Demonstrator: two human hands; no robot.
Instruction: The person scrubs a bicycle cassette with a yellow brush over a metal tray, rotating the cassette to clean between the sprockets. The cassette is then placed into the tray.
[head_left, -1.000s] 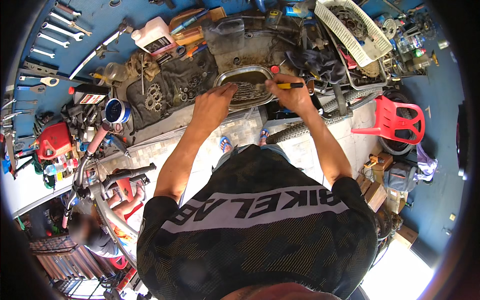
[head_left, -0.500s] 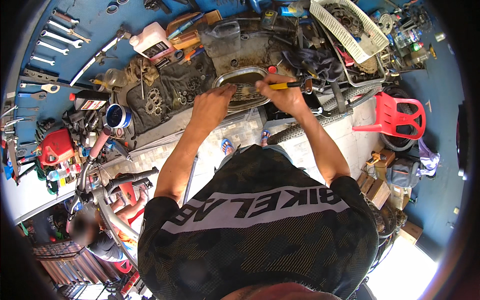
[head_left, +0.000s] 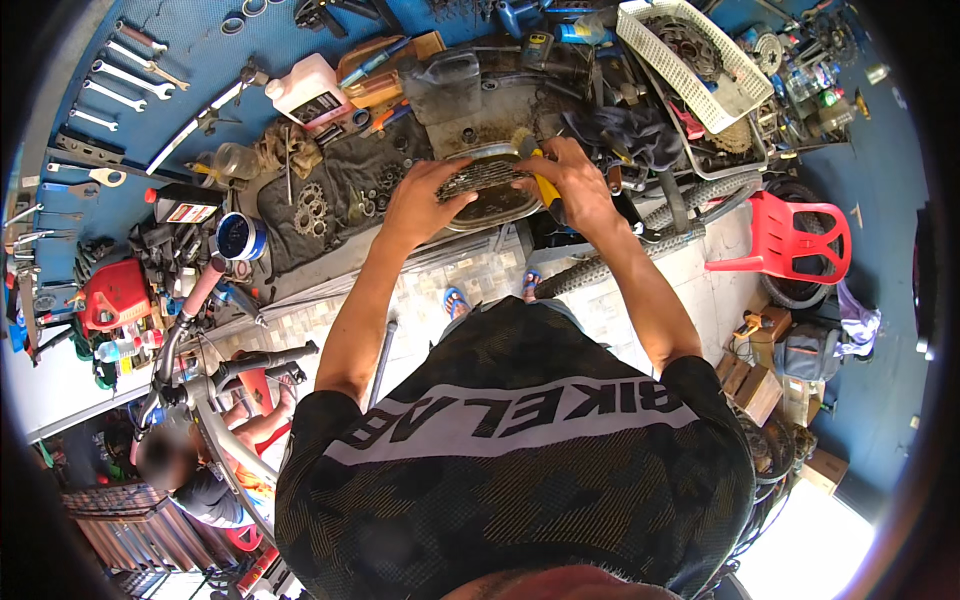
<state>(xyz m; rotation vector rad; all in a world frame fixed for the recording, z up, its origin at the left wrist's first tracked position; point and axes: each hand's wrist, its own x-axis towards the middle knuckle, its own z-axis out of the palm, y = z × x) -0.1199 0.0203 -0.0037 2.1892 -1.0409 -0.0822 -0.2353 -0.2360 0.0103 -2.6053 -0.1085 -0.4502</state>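
Note:
Between my hands, above an oval metal tray with dark liquid in it, is a dark, ridged metal bundle that looks like a folded bicycle chain. My left hand grips its left end, thumb below and fingers on top. In my right hand is a brush with a yellow and black handle. Its pale bristles point up, away from me, past the tray's far rim. The right fingertips also reach the chain's right end.
A dark cloth with sprockets lies left of the tray. Jugs and bottles line the back. A white basket sits at the right, above a bicycle tyre. A red chair stands right; another person is lower left.
The chain has been raised and tilted over the tray. My right hand has turned the brush from lying sideways to bristles pointing away, its fingers now at the chain's end.

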